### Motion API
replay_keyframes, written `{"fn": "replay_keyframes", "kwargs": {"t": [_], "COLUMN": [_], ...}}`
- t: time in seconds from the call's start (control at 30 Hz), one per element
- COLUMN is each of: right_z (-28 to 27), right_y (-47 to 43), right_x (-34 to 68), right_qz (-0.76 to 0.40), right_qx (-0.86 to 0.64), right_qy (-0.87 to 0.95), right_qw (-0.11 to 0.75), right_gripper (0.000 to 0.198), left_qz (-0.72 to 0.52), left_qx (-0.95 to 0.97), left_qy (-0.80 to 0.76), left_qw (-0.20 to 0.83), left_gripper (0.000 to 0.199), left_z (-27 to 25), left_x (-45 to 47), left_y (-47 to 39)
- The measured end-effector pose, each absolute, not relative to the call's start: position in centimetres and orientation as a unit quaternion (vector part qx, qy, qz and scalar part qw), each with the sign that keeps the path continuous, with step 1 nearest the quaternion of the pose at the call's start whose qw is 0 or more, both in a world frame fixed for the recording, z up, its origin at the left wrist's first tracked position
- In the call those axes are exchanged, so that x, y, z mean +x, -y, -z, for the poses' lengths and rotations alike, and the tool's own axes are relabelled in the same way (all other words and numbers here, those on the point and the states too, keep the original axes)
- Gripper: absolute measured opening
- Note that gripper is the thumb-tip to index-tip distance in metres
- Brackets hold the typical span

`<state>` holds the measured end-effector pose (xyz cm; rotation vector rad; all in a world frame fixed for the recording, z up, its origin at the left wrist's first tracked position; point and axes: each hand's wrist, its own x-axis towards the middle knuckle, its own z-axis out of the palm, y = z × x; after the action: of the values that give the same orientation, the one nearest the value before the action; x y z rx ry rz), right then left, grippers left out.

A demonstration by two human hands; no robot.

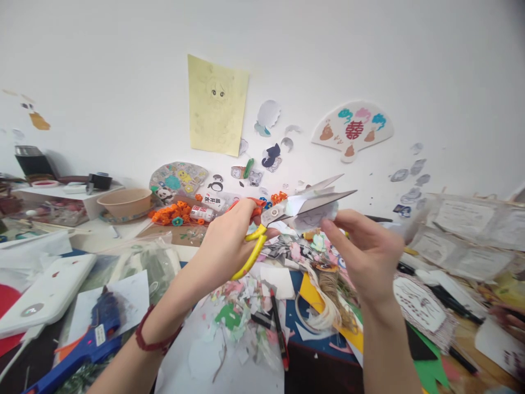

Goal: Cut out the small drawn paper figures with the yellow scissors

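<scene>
The left hand [229, 231] has its fingers curled around the yellow and orange-red handles of a pair of scissors [274, 212]; which fingers pass through which loop cannot be told. The right hand [371, 249] pinches a small paper cutout [314, 218] at its right edge between thumb and fingers, with little gap there. The cutout bears faint line drawing and sits at the scissors, partly behind the lower blade, with pale paper showing between the parted blades. Both items are held in front of the wearer, above the worktop and its heap of paper scraps [246, 312]. The step in hand is judged to be trimming the cutout; the next move appears to call for a steady right-hand pinch, with the outline turned to meet the blades and the right thumb kept off the cutting line. The long axis of the scissors runs from the handles at lower left to the tips at upper right, the tips directed rightward past the cutout. The cutout is small and irregular, and its own long axis cannot be established.
</scene>
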<state>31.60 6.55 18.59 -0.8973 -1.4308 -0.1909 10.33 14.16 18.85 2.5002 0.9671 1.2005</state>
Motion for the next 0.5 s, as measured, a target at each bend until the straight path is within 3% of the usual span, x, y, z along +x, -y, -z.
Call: {"fn": "replay_keyframes", "kwargs": {"t": [0.5], "right_z": [-18.77], "right_y": [-6.43], "right_x": [31.72], "right_qz": [0.090], "right_qx": [-0.389], "right_qy": [0.631], "right_qw": [0.666], "right_gripper": [0.009], "left_qz": [-0.413], "left_qx": [0.848], "left_qy": [-0.322], "left_qw": [0.079], "left_gripper": [0.026], "left_z": [-18.85], "left_x": [10.14], "left_y": [-14.17]}}
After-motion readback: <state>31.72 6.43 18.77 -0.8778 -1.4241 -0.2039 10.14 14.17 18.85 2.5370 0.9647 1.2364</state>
